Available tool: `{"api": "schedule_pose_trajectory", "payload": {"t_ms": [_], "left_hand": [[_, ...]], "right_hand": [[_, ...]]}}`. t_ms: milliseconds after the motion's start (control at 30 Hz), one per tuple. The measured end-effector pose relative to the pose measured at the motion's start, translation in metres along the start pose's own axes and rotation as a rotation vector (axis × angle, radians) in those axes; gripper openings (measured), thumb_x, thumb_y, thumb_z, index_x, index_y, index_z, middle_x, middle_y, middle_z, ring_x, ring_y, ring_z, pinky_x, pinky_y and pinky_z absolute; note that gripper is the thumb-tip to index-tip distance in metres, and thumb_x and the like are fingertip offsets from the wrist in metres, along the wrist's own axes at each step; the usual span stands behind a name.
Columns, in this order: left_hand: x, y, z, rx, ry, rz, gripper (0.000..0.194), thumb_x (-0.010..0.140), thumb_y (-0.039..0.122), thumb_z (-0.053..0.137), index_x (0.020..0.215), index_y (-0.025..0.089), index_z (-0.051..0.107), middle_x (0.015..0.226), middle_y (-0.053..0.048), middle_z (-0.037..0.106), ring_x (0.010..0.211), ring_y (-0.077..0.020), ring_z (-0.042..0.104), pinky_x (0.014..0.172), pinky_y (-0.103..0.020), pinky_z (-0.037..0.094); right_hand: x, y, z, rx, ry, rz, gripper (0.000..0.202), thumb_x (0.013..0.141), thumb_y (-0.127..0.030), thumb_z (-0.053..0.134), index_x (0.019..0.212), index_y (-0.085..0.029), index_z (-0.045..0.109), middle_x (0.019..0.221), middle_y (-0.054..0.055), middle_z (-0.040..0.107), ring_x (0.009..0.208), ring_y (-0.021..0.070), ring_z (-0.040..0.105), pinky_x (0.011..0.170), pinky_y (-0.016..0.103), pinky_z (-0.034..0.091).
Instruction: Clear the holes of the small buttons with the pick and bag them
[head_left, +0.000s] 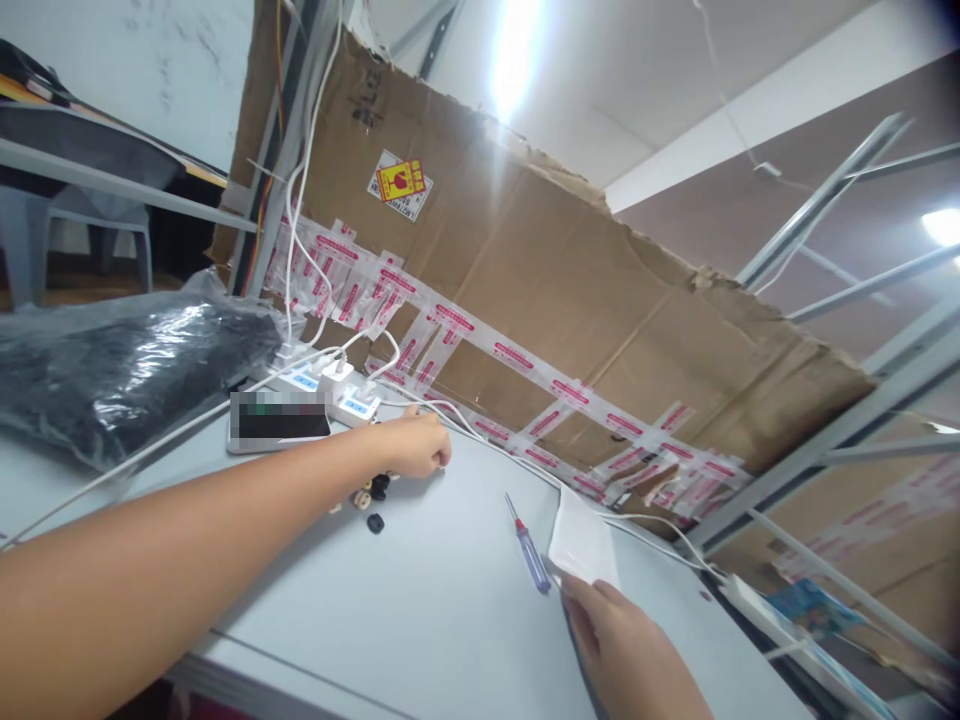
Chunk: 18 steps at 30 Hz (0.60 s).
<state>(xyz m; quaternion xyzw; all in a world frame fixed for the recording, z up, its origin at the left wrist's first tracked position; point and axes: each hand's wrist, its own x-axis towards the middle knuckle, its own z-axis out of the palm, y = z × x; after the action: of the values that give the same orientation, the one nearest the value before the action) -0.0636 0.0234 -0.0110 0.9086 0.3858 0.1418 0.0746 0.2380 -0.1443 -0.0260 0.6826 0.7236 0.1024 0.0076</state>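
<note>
My left hand (416,445) is closed and rests low over the far part of the table. Its fingers are curled downward, so whatever they hold, if anything, is hidden. Just below that wrist lie small black parts (376,523) and beige parts (363,499), partly covered by the forearm. On the right, my right hand (622,640) grips the near edge of a flat white rectangular item (583,540), whose kind I cannot make out. Left of it, a screwdriver (531,555) with a clear purple handle lies with its tip pointing away from me.
A phone (277,425) lies behind my left forearm, beside white power strips (356,403) with plugged-in cables. A black bundle in clear plastic (135,370) sits at the left. Taped cardboard (510,270) stands along the back of the grey table (420,620). Metal frame bars rise at the right.
</note>
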Motion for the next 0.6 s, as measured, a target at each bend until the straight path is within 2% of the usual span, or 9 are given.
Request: {"api": "schedule_pose_trajectory", "payload": {"t_ms": [133, 233, 400, 600], "left_hand": [[0.0, -0.002, 0.002, -0.02, -0.002, -0.014, 0.028, 0.082, 0.023, 0.052, 0.096, 0.026, 0.076, 0.107, -0.009, 0.072, 0.11, -0.0277, 0.054, 0.106, -0.045, 0.033], [0.001, -0.005, 0.004, -0.03, 0.002, -0.015, 0.027, 0.082, 0.024, 0.053, 0.096, 0.027, 0.075, 0.108, -0.008, 0.071, 0.111, -0.0274, 0.055, 0.107, -0.045, 0.032], [0.002, -0.007, 0.005, -0.037, -0.004, -0.002, 0.026, 0.083, 0.022, 0.052, 0.094, 0.026, 0.075, 0.106, -0.008, 0.071, 0.109, -0.0269, 0.057, 0.109, -0.049, 0.029], [0.002, -0.007, 0.005, -0.046, 0.001, 0.021, 0.026, 0.083, 0.019, 0.05, 0.092, 0.025, 0.074, 0.104, -0.008, 0.073, 0.11, -0.0267, 0.057, 0.108, -0.051, 0.029]], "right_hand": [[0.001, -0.001, -0.003, -0.052, 0.122, 0.022, 0.036, 0.096, -0.026, 0.036, 0.109, -0.027, 0.07, 0.089, 0.007, 0.068, 0.076, 0.0237, 0.068, 0.06, 0.032, 0.041], [0.005, 0.0, -0.01, -0.014, 0.174, 0.024, 0.036, 0.096, -0.029, 0.036, 0.11, -0.028, 0.069, 0.089, 0.006, 0.068, 0.074, 0.0224, 0.067, 0.06, 0.031, 0.041], [0.014, 0.009, -0.016, 0.226, 0.163, 0.036, 0.034, 0.096, -0.041, 0.039, 0.098, -0.023, 0.068, 0.093, 0.007, 0.072, 0.081, 0.0228, 0.066, 0.072, 0.033, 0.047], [0.006, 0.013, -0.017, 0.241, 0.14, 0.056, 0.035, 0.095, -0.042, 0.038, 0.096, -0.022, 0.067, 0.093, 0.008, 0.072, 0.079, 0.024, 0.066, 0.073, 0.036, 0.046]]}}
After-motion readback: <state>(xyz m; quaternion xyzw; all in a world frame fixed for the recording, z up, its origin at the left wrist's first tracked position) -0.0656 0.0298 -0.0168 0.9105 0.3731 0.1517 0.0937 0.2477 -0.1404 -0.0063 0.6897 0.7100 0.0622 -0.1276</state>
